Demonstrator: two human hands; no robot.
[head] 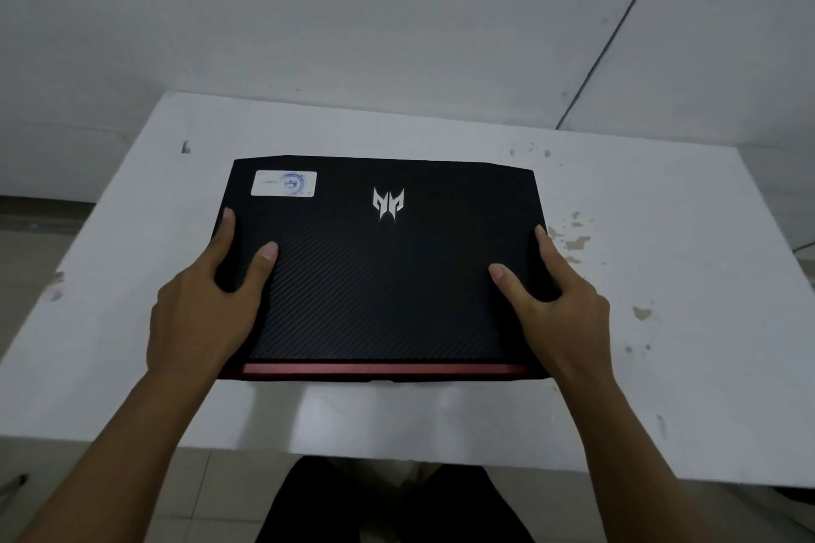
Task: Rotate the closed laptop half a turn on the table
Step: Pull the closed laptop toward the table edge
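Observation:
A closed black laptop (383,278) lies flat in the middle of the white table (661,366). Its lid carries a silver logo and a white sticker at the far left corner, and a red strip runs along the edge nearest me. My left hand (198,304) grips the laptop's left side, thumb on the lid and fingers along the edge. My right hand (560,300) grips the right side the same way. The fingers under both edges are hidden.
The table top is chipped and stained, mostly on the right. A grey wall stands just behind its far edge. Tiled floor shows to the left. Dark trousers appear below the near edge (397,503).

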